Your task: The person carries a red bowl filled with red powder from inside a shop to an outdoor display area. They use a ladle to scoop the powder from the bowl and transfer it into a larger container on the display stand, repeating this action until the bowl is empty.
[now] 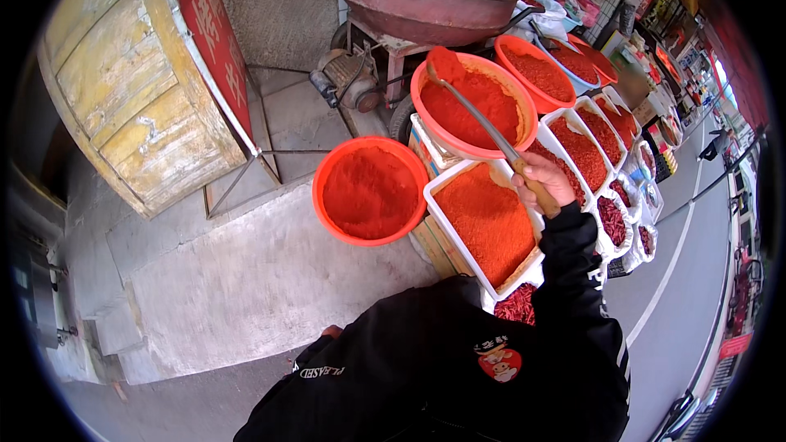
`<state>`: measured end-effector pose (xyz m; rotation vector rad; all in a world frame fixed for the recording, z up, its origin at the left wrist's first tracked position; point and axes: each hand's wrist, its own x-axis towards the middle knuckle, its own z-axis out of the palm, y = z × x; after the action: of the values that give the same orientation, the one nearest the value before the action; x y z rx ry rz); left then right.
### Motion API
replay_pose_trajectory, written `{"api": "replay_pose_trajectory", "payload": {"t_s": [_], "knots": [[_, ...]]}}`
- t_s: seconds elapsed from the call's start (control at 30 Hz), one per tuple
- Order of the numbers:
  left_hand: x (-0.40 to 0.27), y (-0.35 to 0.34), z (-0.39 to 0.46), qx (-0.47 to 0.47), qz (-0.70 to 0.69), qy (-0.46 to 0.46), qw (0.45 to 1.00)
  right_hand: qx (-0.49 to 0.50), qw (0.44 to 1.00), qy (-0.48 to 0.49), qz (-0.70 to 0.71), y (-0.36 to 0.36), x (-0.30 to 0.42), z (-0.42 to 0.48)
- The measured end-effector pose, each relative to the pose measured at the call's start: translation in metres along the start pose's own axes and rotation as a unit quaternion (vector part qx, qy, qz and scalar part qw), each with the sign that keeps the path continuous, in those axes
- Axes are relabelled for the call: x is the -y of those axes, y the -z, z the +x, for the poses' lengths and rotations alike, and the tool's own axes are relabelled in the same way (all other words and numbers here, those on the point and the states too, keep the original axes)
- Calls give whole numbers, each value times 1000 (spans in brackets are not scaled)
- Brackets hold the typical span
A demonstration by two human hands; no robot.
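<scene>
My right hand (545,179) grips the wooden handle of a long metal scoop (479,112). The scoop's far end bears a heap of red powder, likely ground chili (444,64), over the upper left of a large orange-red plastic basin (526,89) of the same powder. Just below my right forearm sits a white rectangular tub (451,235) of coarser orange-red ground spice. A second round basin (320,204) with red powder stands lower, to the left. Only a bit of my left hand (332,331) shows beside my dark sleeve; its fingers are hidden.
More basins (568,101) and white tubs (584,191) of red spice run along the right. Sacks of dried red chilies (612,221) stand beside the road (674,258). Behind are an electric motor (353,78) and a big metal pan (424,9). A wooden panel (135,98) leans at left.
</scene>
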<state>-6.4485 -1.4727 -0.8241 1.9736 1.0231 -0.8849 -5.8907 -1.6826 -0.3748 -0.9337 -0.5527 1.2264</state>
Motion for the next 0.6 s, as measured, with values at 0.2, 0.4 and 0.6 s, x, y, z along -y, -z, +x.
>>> {"api": "replay_pose_trajectory", "payload": {"t_s": [0.2, 0.4, 0.6], "knots": [[2, -2, -1, -10, -10, 19, 1000, 1, 961, 91, 263, 42, -98, 26], [-2, -3, 5, -20, 6, 34, 999, 60, 942, 168, 284, 37, -108, -1], [10, -16, 6, -50, -44, 34, 997, -264, 963, 42, -43, 13, -117, 7]]}}
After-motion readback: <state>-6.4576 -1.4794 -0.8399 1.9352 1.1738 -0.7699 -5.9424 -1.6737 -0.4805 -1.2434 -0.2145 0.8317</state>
